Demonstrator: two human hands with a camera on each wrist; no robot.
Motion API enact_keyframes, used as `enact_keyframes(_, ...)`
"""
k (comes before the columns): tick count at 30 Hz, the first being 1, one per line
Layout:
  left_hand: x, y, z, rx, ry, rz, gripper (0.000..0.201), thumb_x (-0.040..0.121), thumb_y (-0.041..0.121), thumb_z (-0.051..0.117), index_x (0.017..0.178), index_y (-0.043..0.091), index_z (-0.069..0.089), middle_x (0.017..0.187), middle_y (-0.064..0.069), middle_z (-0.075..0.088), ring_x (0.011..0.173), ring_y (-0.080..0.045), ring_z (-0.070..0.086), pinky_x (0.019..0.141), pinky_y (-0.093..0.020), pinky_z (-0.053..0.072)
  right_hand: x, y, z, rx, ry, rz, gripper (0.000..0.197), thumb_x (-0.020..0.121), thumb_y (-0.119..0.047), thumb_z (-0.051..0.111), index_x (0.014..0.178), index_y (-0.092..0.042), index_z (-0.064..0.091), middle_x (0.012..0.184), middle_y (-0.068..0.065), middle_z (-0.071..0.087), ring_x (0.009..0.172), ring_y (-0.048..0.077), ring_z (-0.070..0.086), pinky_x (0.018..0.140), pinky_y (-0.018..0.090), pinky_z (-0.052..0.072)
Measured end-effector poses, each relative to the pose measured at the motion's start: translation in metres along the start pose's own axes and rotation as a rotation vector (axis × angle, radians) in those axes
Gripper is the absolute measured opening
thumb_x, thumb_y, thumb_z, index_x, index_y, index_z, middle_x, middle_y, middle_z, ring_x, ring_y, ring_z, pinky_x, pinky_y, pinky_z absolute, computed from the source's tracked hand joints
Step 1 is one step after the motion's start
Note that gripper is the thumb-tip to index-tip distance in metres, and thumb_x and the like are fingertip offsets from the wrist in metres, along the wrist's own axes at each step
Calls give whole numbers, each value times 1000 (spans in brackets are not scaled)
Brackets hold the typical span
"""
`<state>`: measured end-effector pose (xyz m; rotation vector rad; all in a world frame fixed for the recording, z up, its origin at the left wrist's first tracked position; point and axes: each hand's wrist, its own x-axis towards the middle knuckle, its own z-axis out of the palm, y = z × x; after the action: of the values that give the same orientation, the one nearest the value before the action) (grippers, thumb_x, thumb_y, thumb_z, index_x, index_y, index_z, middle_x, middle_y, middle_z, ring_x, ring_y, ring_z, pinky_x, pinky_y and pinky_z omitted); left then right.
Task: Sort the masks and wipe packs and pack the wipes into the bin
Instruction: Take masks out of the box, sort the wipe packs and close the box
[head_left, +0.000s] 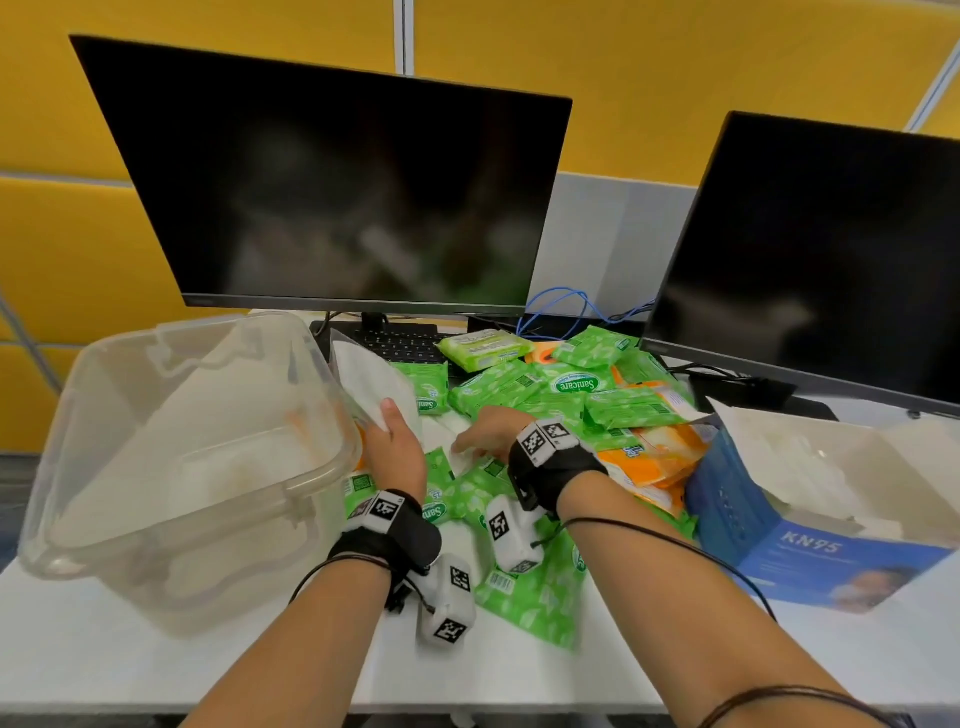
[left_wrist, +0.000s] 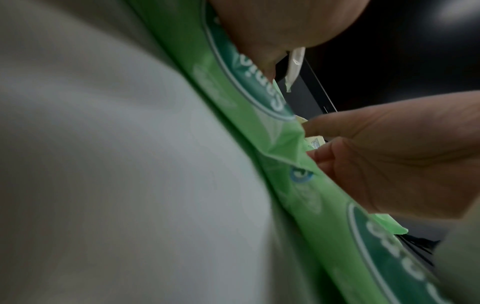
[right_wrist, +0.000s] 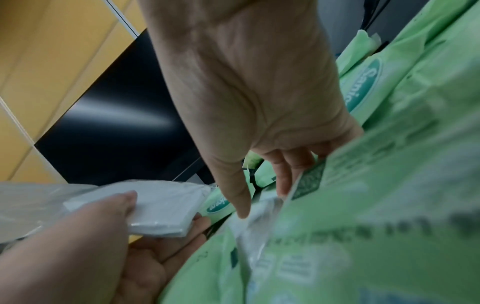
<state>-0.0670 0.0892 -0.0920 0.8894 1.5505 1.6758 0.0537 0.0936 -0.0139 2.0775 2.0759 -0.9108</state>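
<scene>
My left hand (head_left: 390, 439) grips a small stack of white wrapped masks (head_left: 363, 382) beside the clear plastic bin (head_left: 311, 478); the right wrist view shows that stack (right_wrist: 161, 209) held between thumb and fingers of the left hand (right_wrist: 145, 226). My right hand (head_left: 480, 439) reaches down into the pile of green wipe packs (head_left: 524, 387). There, my right hand (right_wrist: 262, 201) pinches the clear wrapper of another mask pack (right_wrist: 257, 224) lying among them. In the left wrist view, green packs (left_wrist: 259, 127) and a blurred white mask (left_wrist: 103, 164) fill the frame.
Orange wipe packs (head_left: 654, 460) lie to the right of the green ones. An open blue KN95 box (head_left: 810, 551) holding white masks stands at the right. Two dark monitors (head_left: 332, 197) (head_left: 810, 260) and a keyboard (head_left: 400, 343) stand behind the pile.
</scene>
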Motion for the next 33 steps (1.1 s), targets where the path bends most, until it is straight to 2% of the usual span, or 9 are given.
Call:
enact_keyframes(4,-1,0,-1,14,-3,-20,73,91,58,29,148,13,26,153,-8,33,141,-29,31,117,-44,25,5,3,8,-27,-6,8,49,91,-46,56,113,-3,63,103,9,59,84,22,52,69,25,40)
enact_keyframes(9,-5,5,0,10,-23,-68,58,102,40,28,148,6,25,153,-14,30,141,-30,30,117,-41,22,12,10,6,-40,-112,18,46,91,-56,50,87,-14,69,97,0,62,82,20,53,74,29,42)
enact_keyframes(11,-6,7,-2,-12,-23,-56,59,103,38,27,151,8,13,158,-11,18,144,-27,23,119,-40,17,17,17,6,82,-158,7,45,92,-54,50,103,-13,64,95,-4,63,69,14,49,64,25,41)
enact_keyframes(15,-2,3,-1,-41,-1,-26,65,101,47,25,152,13,3,160,-5,5,148,-22,12,121,-41,11,20,26,10,271,-137,31,32,89,-49,59,97,-18,62,85,-3,58,57,14,38,51,26,32)
enact_keyframes(17,-1,2,-1,-73,-7,-38,64,101,45,25,152,15,1,160,-3,4,147,-20,11,122,-40,10,23,25,12,282,-103,59,45,85,-52,62,107,-13,62,88,0,58,67,17,46,61,28,38)
enact_keyframes(20,1,-1,0,-105,-55,-68,68,98,53,26,151,12,16,158,-7,22,144,-23,24,120,-41,19,13,17,11,94,-84,57,66,86,-63,50,127,-12,58,123,6,60,101,26,55,86,33,42)
enact_keyframes(24,3,-6,0,-147,-65,-110,89,84,76,25,150,17,20,156,-3,27,143,-22,26,119,-41,21,7,14,10,216,-49,35,59,99,-46,41,139,-3,44,140,14,48,126,32,47,104,37,37)
enact_keyframes(29,8,-15,4,-98,-27,-108,104,73,88,24,150,18,23,154,-3,31,141,-22,31,118,-41,24,-22,23,-10,475,101,-56,30,97,-24,53,115,1,56,99,12,61,96,28,59,89,40,52)
enact_keyframes(33,-13,16,3,-49,-69,-10,63,100,48,27,149,10,21,154,-10,29,141,-25,30,118,-37,23,-74,47,-77,655,367,-214,8,92,-14,62,99,-12,60,94,8,65,81,21,64,77,35,58)
